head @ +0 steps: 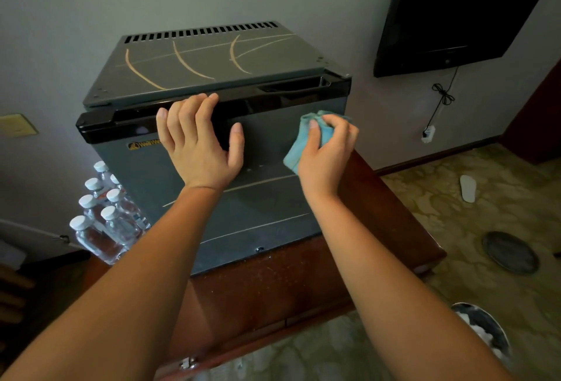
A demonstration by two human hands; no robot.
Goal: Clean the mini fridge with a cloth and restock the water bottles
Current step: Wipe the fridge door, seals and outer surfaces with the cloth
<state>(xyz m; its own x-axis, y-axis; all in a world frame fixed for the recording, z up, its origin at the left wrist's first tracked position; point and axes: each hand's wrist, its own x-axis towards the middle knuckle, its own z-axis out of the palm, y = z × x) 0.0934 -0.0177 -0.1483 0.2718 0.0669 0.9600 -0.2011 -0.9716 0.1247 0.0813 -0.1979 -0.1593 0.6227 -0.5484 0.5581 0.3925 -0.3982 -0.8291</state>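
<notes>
A dark grey mini fridge (212,64) with curved tan lines on its top stands on a brown wooden cabinet (273,283), door closed. My left hand (200,143) rests spread on the upper door, fingertips at the black top trim. My right hand (326,155) grips a bunched light blue cloth (303,143) against the door's right side. Several clear water bottles (103,222) with white caps stand together at the fridge's left.
A black wall-mounted TV (455,10) hangs at the upper right, its cord (440,101) running down to a socket. On the patterned floor lie a white slipper (467,187) and a round dark tray (510,251). A bin (482,329) stands at the lower right.
</notes>
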